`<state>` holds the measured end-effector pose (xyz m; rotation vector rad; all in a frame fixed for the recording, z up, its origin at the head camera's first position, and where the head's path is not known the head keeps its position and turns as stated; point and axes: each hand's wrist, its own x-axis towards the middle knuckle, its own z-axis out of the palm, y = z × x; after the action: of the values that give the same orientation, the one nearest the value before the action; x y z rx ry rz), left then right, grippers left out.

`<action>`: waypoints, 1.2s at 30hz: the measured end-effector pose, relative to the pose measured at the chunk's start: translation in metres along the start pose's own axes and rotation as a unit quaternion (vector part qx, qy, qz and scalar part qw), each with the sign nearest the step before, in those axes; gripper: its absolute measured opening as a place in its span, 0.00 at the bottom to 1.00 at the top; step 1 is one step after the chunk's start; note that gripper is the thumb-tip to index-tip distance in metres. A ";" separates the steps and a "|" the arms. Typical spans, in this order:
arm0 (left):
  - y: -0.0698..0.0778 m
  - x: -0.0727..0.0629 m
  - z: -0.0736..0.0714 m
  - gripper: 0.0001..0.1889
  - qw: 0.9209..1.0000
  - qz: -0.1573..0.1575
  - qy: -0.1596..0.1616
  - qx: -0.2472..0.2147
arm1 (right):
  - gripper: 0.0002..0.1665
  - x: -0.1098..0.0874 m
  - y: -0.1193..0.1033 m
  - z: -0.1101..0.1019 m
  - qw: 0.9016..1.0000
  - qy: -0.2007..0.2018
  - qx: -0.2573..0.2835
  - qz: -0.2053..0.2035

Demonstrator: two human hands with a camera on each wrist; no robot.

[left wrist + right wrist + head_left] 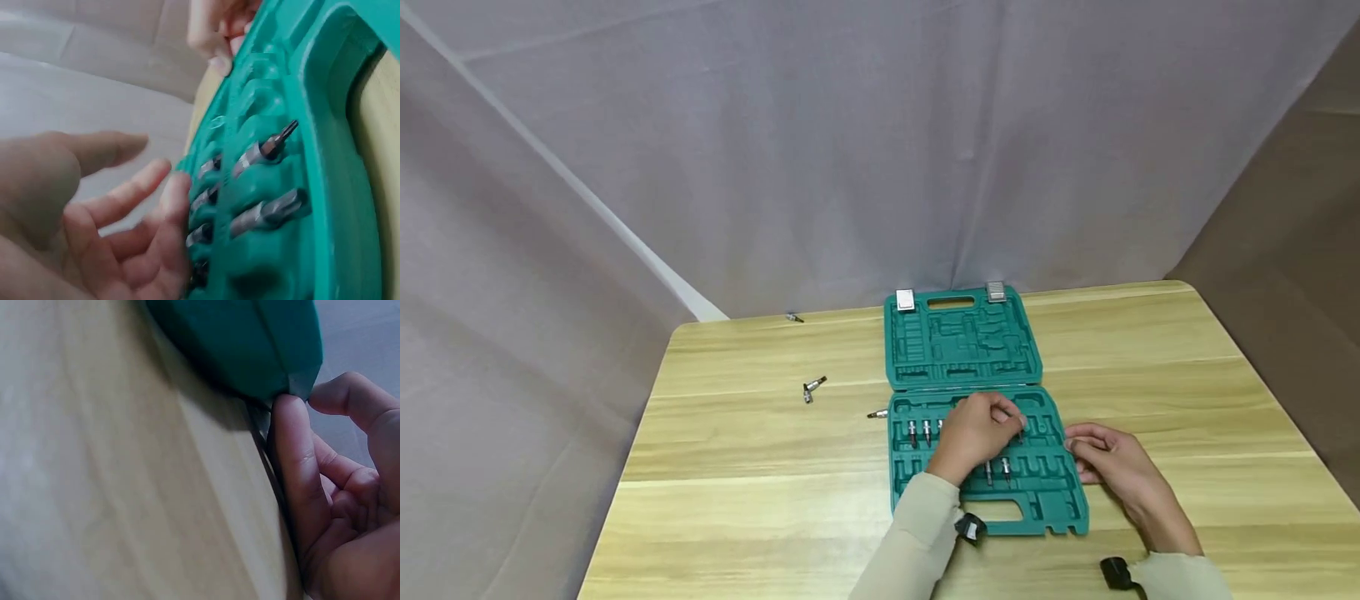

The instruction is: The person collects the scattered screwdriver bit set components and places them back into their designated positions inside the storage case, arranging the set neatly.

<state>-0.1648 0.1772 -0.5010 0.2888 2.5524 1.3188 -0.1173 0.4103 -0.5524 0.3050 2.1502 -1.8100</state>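
Observation:
A green plastic tool case [1052,510] lies unfolded on the table, its moulded slots holding several metal bit sockets [1006,468]. Over the case's near half hovers my left hand [973,433]. In the left wrist view, that left hand [125,219] has its thumb and index finger apart with nothing between them, and its other fingers are beside the row of bit sockets [262,212]. At the case's right edge, my right hand [1112,467] pinches the rim between thumb and finger. The right wrist view shows this right hand [337,487] at a corner of the green case [250,350].
Left of the case, a loose bit socket [877,413] lies close to its edge. Two more bit sockets [814,384] lie together farther left, and another bit socket [794,317] is near the table's back edge. Grey curtains [850,167] stand behind the wooden table [737,467].

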 end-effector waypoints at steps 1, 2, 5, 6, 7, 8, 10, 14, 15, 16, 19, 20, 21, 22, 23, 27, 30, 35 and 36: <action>0.001 -0.002 -0.003 0.04 1.000 0.006 -0.012 -0.025 | 0.23 -0.001 0.000 -0.001 1.000 0.001 0.004 -0.002; 0.001 -0.005 -0.005 0.04 0.999 0.012 -0.022 -0.048 | 0.23 -0.001 0.000 -0.001 1.000 0.002 0.007 -0.002; 0.004 -0.011 -0.014 0.04 0.995 0.030 -0.036 -0.088 | 0.24 0.000 0.000 -0.002 1.000 0.003 0.010 -0.007; 0.004 -0.013 -0.016 0.04 0.994 0.035 -0.034 -0.094 | 0.23 0.000 -0.001 -0.002 1.000 0.006 0.012 -0.005; 0.005 -0.014 -0.019 0.04 0.994 0.039 -0.030 -0.097 | 0.23 0.001 -0.001 -0.002 1.000 0.005 0.012 -0.006; 0.006 -0.015 -0.022 0.05 0.994 0.042 -0.026 -0.097 | 0.23 0.001 -0.001 -0.002 1.000 0.003 0.010 -0.009; 0.006 -0.018 -0.028 0.05 0.994 0.047 -0.014 -0.093 | 0.23 0.001 0.000 -0.002 1.000 0.008 0.011 -0.004; 0.003 -0.023 -0.041 0.07 0.996 0.047 -0.002 -0.082 | 0.23 0.001 0.001 -0.002 1.000 0.007 0.005 0.003; 0.002 -0.025 -0.044 0.08 0.996 0.048 0.000 -0.078 | 0.23 0.001 0.001 -0.002 1.000 0.009 0.005 0.007; 0.000 -0.026 -0.048 0.08 0.996 0.047 0.004 -0.075 | 0.23 0.001 0.002 -0.002 1.000 0.008 0.003 0.006; -0.008 -0.030 -0.058 0.12 0.997 0.047 0.016 -0.066 | 0.24 0.001 0.001 -0.003 1.000 0.009 -0.001 0.003; -0.011 -0.031 -0.061 0.14 0.997 0.044 0.021 -0.065 | 0.25 0.001 0.001 -0.003 1.000 0.009 -0.002 0.002; -0.014 -0.031 -0.064 0.16 0.997 0.042 0.027 -0.064 | 0.25 0.001 0.001 -0.003 1.000 0.010 -0.003 0.001; -0.017 -0.032 -0.067 0.18 0.997 0.038 0.032 -0.064 | 0.25 0.001 0.001 -0.003 1.000 0.010 -0.002 0.000; -0.021 -0.033 -0.070 0.20 0.997 0.035 0.037 -0.064 | 0.25 0.001 0.001 -0.003 1.000 0.010 -0.001 0.000; -0.035 -0.036 -0.083 0.20 0.996 0.032 0.060 -0.056 | 0.25 0.001 0.002 -0.001 1.000 0.010 0.001 0.001; -0.044 -0.039 -0.094 0.12 0.995 0.035 0.082 -0.048 | 0.25 0.000 0.003 0.000 1.000 0.011 -0.005 0.003; -0.060 -0.041 -0.111 0.09 0.991 0.040 0.120 -0.042 | 0.25 0.000 0.003 0.001 1.000 0.014 -0.010 0.004; -0.063 -0.041 -0.114 0.09 0.990 0.040 0.126 -0.040 | 0.25 0.000 0.003 0.001 1.000 0.015 -0.011 0.003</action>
<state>-0.1653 0.0416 -0.4841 0.2225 2.7083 1.5733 -0.1161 0.4101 -0.5548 0.3345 2.1860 -1.7877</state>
